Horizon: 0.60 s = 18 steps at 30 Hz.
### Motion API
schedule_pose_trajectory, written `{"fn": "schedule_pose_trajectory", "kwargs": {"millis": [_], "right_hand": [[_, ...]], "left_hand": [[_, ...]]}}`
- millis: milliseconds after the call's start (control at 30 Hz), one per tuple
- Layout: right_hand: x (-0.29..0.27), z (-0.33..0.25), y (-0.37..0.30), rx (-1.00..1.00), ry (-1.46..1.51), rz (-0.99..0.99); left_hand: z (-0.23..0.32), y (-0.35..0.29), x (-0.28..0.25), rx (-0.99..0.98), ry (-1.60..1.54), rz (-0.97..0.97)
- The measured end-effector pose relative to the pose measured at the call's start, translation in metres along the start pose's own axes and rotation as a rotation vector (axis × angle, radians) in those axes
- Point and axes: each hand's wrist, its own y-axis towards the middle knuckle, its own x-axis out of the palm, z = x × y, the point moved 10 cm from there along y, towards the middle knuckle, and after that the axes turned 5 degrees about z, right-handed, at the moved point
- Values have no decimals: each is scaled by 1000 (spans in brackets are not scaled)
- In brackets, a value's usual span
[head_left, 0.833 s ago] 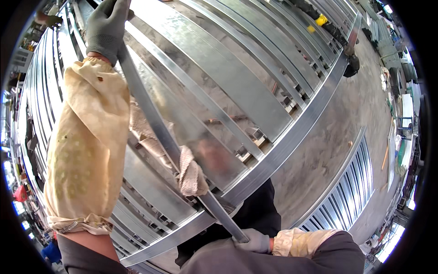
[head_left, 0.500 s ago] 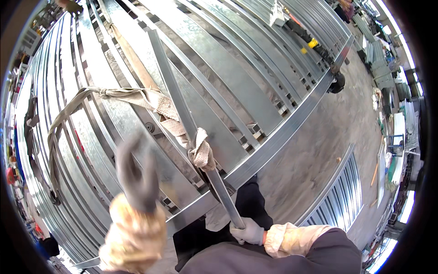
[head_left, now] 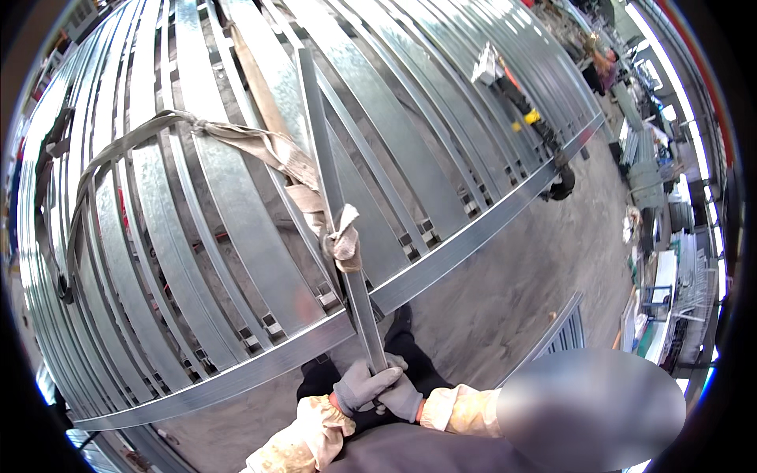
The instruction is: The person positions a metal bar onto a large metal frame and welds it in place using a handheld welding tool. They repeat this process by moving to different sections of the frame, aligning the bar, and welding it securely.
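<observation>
Both grey-gloved hands close around the lower end of a long metal bar (head_left: 367, 323). My left hand (head_left: 361, 386) wraps it from the left, and my right hand (head_left: 404, 396) grips right beside it. The bar slants up and away from me over a large frame of galvanized steel slats (head_left: 250, 225). A beige webbing strap (head_left: 288, 158) is wound and knotted around the bar a little above the frame's near rail (head_left: 441, 260). From there the strap runs left across the slats and droops at the far left.
A black hose-like tool with yellow bands (head_left: 532, 118) lies over the slats at the right. Ribbed metal panels (head_left: 564, 331) rest on the concrete floor (head_left: 505, 260) to my right. Stacked metal stock and a person (head_left: 607, 71) appear along the far right.
My left hand has come down from above the slats and taken hold of the bar beside my right hand. My view has shifted; the bar and knotted strap appear steeper.
</observation>
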Motion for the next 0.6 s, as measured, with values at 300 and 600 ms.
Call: {"fn": "schedule_pose_trajectory", "kwargs": {"millis": [300, 600], "right_hand": [[-27, -24, -34, -182, -983, -221], [23, -355, -57, -1541, -1259, -294]], "left_hand": [[-9, 23, 16, 10, -17, -88], [-14, -7, 19, -75, -291, 68]]}}
